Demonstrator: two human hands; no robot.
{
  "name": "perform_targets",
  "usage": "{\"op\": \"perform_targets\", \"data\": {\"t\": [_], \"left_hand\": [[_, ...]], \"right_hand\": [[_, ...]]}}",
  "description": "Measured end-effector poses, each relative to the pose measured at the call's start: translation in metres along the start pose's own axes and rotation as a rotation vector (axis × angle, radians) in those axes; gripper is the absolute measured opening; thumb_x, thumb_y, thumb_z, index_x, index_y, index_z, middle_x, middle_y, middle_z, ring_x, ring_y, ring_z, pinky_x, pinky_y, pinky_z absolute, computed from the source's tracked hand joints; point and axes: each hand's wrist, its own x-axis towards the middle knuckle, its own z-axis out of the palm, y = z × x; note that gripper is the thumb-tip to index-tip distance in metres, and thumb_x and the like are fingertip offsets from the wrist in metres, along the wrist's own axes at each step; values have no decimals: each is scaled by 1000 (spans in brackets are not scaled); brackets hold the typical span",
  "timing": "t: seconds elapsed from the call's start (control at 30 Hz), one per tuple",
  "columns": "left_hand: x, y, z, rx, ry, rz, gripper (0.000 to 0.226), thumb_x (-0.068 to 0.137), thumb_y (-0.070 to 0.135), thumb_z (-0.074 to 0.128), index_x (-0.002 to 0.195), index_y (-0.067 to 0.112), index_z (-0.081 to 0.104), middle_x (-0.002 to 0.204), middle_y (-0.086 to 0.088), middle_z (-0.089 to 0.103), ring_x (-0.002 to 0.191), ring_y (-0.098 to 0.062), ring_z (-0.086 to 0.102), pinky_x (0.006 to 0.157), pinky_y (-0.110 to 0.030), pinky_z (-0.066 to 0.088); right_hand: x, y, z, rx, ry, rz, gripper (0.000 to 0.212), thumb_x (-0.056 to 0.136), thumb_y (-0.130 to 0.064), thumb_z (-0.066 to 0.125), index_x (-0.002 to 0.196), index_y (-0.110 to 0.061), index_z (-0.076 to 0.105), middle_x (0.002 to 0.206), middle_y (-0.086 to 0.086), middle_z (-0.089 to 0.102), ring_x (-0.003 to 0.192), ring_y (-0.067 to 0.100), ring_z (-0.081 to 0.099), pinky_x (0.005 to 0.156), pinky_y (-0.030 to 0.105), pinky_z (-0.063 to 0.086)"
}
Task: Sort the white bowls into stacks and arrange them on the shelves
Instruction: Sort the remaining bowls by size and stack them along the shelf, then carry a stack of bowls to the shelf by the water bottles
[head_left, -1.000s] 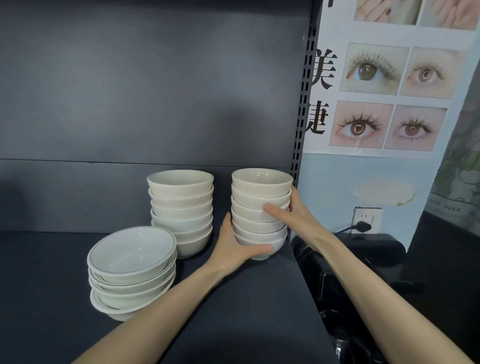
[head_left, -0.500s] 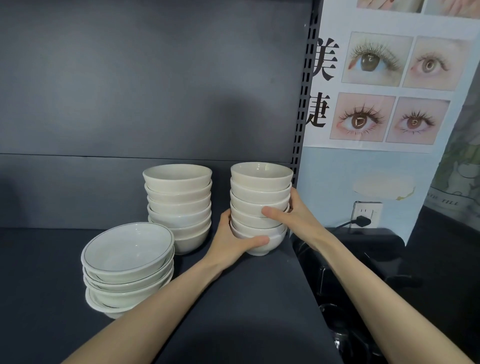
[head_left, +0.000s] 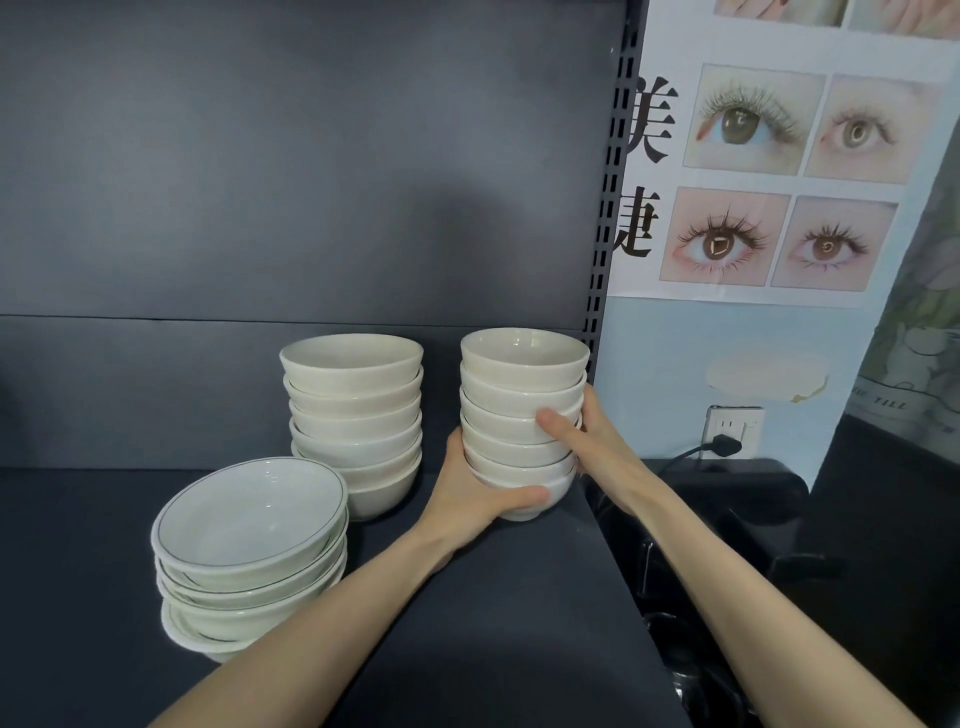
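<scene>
A stack of several small white bowls stands at the right end of the dark shelf. My left hand cups the bottom bowl from the left and front. My right hand grips the middle of the same stack from the right, thumb across the front. A second stack of small white bowls stands just to its left, apart from it. Nearer me on the left sits a stack of wider white bowls with a thin dark rim line.
The shelf's dark back panel rises behind the bowls, with a slotted upright at its right edge. Beyond the shelf's right edge are a wall poster of eyes, a socket with a black plug and a black appliance.
The stack in my hands has shifted slightly back and down toward the shelf surface at the right end. Both hands keep the same grip. The other two stacks have not moved.
</scene>
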Motion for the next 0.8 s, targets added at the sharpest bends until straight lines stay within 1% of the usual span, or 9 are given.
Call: {"op": "perform_targets", "data": {"t": [0.07, 0.2, 0.3, 0.37, 0.47, 0.53, 0.63, 0.7, 0.8], "left_hand": [[-3, 4, 1, -10, 2, 16, 88, 50, 11, 92, 127, 22, 50, 118, 5, 68, 108, -9, 65, 90, -28, 54], [-12, 9, 2, -36, -7, 18, 88, 49, 11, 92, 125, 23, 51, 117, 6, 68, 106, -6, 65, 86, -23, 54], [-25, 16, 5, -36, -6, 16, 94, 45, 18, 92, 129, 23, 49, 118, 8, 67, 107, -5, 64, 87, -22, 54], [-33, 21, 7, -23, -26, 23, 92, 47, 17, 92, 129, 21, 50, 119, 6, 68, 108, -7, 65, 90, -27, 55], [-46, 32, 10, -6, -40, 36, 94, 48, 19, 93, 131, 19, 50, 121, 4, 67, 110, -12, 65, 93, -36, 54], [-61, 43, 13, -6, -27, 28, 99, 47, 23, 94, 134, 21, 47, 123, 5, 65, 112, -12, 63, 94, -37, 54], [-90, 62, 17, -4, 13, 49, 98, 46, 21, 93, 131, 22, 46, 121, 9, 65, 108, -5, 64, 90, -28, 55], [-113, 77, 20, 6, 26, 80, 89, 51, 12, 92, 128, 22, 49, 118, 8, 67, 105, -3, 65, 85, -22, 54], [-152, 95, 24, 25, 71, 111, 78, 56, 1, 90, 123, 21, 56, 114, 8, 70, 103, -4, 66, 83, -20, 54]], "right_hand": [[-2, -2, 1, 5, 3, -8, 82, 71, -45, 69, 142, -26, 32, 129, -16, 56, 115, -2, 56, 93, 24, 49], [-13, -5, 2, 17, 29, -2, 88, 63, -55, 72, 139, -30, 36, 131, -12, 58, 117, 5, 58, 99, 33, 48], [-27, -11, 3, 20, 39, -14, 76, 66, -52, 72, 133, -34, 41, 127, -14, 60, 114, 4, 59, 94, 29, 50], [-38, -16, 2, 23, 48, -14, 74, 69, -51, 72, 133, -34, 40, 127, -14, 60, 115, 4, 59, 94, 30, 49], [-54, -25, 0, 21, 58, -25, 88, 64, -57, 74, 139, -30, 37, 133, -11, 57, 120, 7, 56, 104, 37, 45], [-67, -34, -1, 28, 49, -32, 91, 62, -59, 75, 139, -30, 38, 133, -9, 58, 120, 9, 56, 105, 41, 44], [-92, -49, -1, 30, 23, -49, 91, 61, -60, 74, 139, -30, 37, 132, -10, 58, 119, 9, 57, 104, 40, 45], [-111, -60, 1, 22, 5, -64, 90, 62, -60, 73, 139, -30, 37, 131, -10, 58, 118, 8, 58, 102, 37, 47], [-144, -76, 7, 24, -34, -85, 79, 69, -56, 69, 137, -31, 38, 126, -14, 60, 113, 4, 59, 92, 29, 50]]}}
